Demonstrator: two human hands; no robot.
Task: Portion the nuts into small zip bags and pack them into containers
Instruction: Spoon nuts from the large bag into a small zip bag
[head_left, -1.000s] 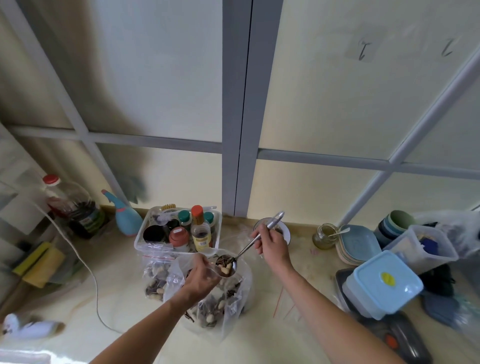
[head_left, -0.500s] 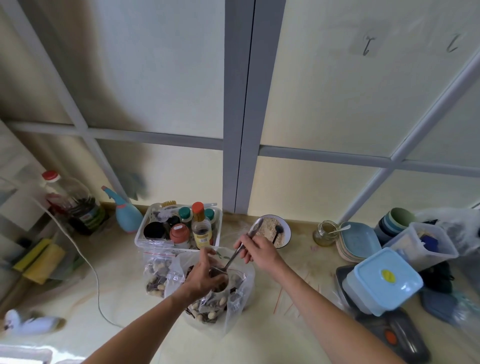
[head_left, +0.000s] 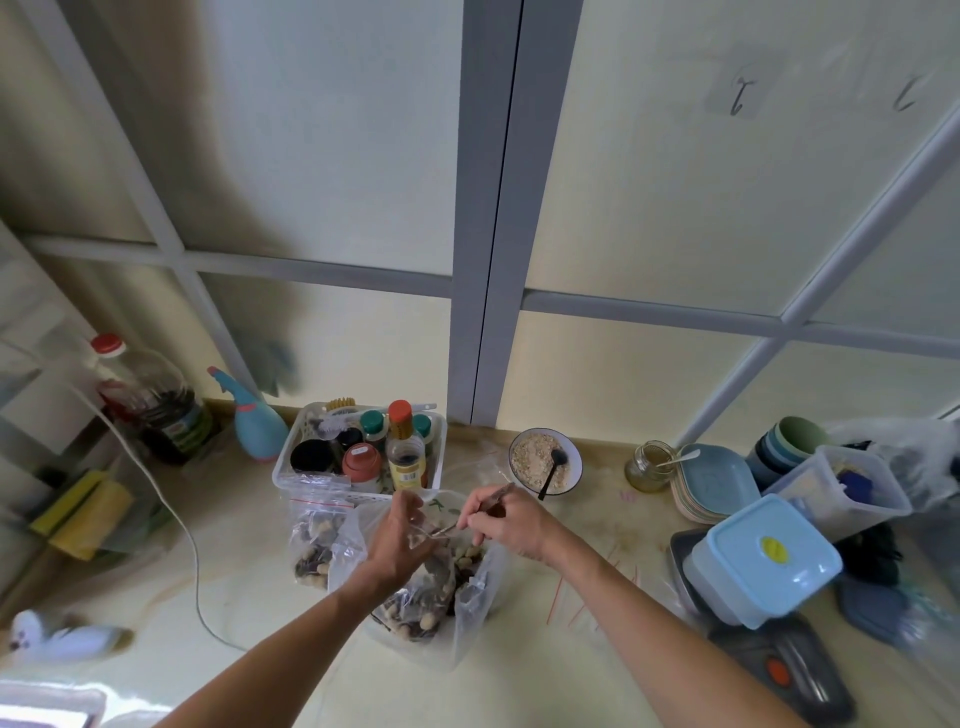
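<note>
A large clear bag of mixed nuts (head_left: 470, 597) stands open on the counter in front of me. My left hand (head_left: 397, 540) holds a small clear zip bag (head_left: 423, 587) over it, pinching the bag's mouth. My right hand (head_left: 506, 519) grips a metal spoon (head_left: 485, 506) by the handle, its bowl tipped down into the small bag's opening and mostly hidden. A filled zip bag with a red seal line (head_left: 314, 530) lies just left of the big bag. A light blue lidded container (head_left: 761, 558) sits at the right.
A white basket of bottles and jars (head_left: 283, 467) stands behind the bags. A bowl of grain with a black spoon (head_left: 543, 460), a glass jar (head_left: 647, 465), stacked plates (head_left: 709, 480) and a clear tub (head_left: 836, 491) line the back right. A white cord (head_left: 179, 525) crosses the left counter.
The spoon, held level with nuts over the big bag, has tipped down into the small bag at my left hand. My right hand moved lower and closer to the left.
</note>
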